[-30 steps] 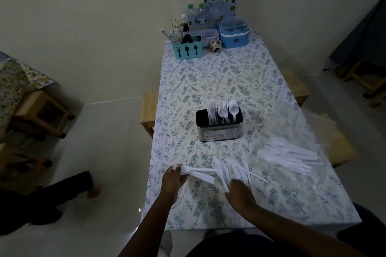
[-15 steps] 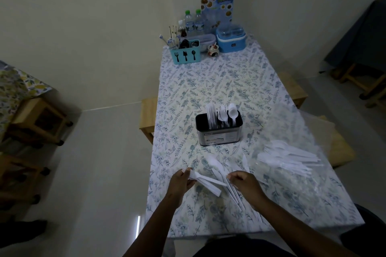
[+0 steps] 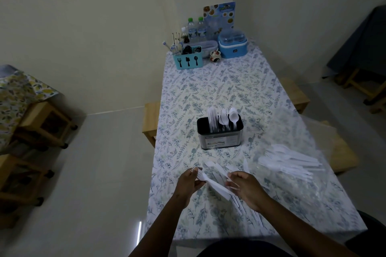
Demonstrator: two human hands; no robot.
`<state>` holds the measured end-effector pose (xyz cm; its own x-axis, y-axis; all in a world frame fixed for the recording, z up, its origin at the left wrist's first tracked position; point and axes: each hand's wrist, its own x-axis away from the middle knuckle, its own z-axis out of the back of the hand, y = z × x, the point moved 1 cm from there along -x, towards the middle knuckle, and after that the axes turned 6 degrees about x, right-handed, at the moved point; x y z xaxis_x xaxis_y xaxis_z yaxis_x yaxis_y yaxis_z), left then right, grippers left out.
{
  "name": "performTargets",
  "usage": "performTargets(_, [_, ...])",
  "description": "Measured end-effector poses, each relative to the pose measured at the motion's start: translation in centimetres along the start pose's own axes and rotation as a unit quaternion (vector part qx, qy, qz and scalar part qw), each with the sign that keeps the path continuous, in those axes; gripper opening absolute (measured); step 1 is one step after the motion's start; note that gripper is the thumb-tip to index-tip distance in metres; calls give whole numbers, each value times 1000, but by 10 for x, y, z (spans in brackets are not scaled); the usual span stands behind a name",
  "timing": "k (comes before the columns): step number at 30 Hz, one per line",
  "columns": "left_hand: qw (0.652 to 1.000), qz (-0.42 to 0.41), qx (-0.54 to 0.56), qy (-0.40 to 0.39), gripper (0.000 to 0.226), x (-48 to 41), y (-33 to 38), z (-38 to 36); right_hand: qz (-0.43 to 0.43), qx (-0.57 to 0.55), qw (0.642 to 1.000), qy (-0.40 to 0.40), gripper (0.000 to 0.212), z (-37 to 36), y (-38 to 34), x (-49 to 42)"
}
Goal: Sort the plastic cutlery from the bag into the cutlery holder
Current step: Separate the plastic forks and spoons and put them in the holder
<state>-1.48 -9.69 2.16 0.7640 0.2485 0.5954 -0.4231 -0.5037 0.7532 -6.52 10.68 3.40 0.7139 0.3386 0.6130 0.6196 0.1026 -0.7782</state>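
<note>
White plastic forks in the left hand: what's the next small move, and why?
Probably carry the bunch of white plastic forks held in the left hand forward to the black-and-steel cutlery holder and drop them, handles down, among the forks standing in its middle section. The right hand is at their handle ends, seemingly gathering them.

Dim room: cream walls (image 3: 104, 27), pale floor (image 3: 94, 173), wooden stools (image 3: 45, 123) at left.

Between the cutlery holder (image 3: 220, 131) and the far clutter of a blue caddy (image 3: 188, 59) and blue box (image 3: 232, 47), the counter (image 3: 219, 83) lay bare and open. Near right, the clear bag (image 3: 296, 165) with its cutlery blocked the way. Loose cutlery (image 3: 217, 170) lay scattered just near of the holder, though bare cloth ran along the left edge.
</note>
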Motion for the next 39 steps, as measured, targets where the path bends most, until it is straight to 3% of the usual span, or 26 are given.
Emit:
performTargets(8, [998, 12, 47, 27, 23, 6, 3, -5, 21, 121, 992, -31, 18, -2, 6, 5])
performTargets(15, [993, 24, 113, -13, 24, 11, 3, -4, -4, 91, 995, -42, 19, 0, 5, 5])
performTargets(18, [991, 50, 126, -1, 41, 9, 1, -2, -3, 79, 996, -48, 15, -2, 3, 8])
performTargets(22, [988, 49, 143, 0, 43, 10, 3, -3, -2, 65, 997, -50, 13, -4, 2, 7])
performTargets(25, [994, 43, 102, -5, 45, 14, 13, -8, -8, 64, 997, -52, 15, -4, 0, 6])
performTargets(30, [999, 16, -7, -40, 21, 11, 10, -8, -24, 87, 994, -59, 13, -4, -4, 4])
performTargets(33, [1000, 3, 0, -24, 37, 7, 9, -8, -18, 98, 993, -63, 13, -4, -5, 3])
performTargets(36, [998, 0, -65, -2, 29, 2, 11, -18, 3, 105, 993, -60, 13, -3, -6, 2])
performTargets(39, [988, 3, -155, 14, 31, 3, 16, -34, -32, 86, 990, -106, 16, -4, -10, 6])
